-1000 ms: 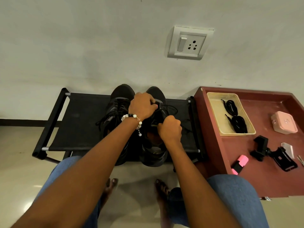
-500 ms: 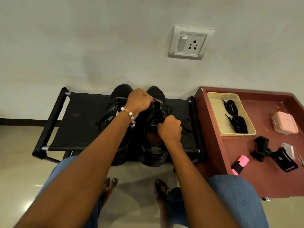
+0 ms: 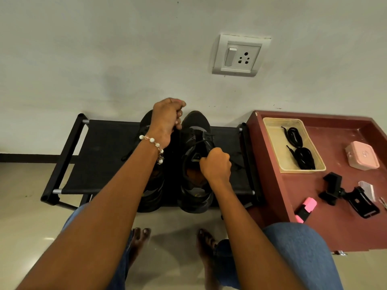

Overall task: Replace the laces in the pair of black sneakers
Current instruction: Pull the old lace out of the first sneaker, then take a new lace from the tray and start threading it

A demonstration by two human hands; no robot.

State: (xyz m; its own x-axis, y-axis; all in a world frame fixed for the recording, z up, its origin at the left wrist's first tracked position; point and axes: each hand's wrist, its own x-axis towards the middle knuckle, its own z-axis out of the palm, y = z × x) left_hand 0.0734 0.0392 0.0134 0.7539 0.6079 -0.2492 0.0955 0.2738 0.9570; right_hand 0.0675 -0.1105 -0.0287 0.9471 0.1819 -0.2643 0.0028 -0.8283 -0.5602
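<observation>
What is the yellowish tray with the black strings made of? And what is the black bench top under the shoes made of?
The tray looks like thin plastic: pale, slightly see-through, with smooth, molded walls. The bench top seems to be matte black fabric, stretched flat between the frame's bars; those could be metal or plastic.

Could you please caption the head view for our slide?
Left hand pulls the lace from the right sneaker, steadied by the right hand.

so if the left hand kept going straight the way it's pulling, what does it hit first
Probably the wall: the left hand, raised above the sneaker toes with fingers curled, heads away from the person, with nothing visible between. Depth is unclear.
</observation>
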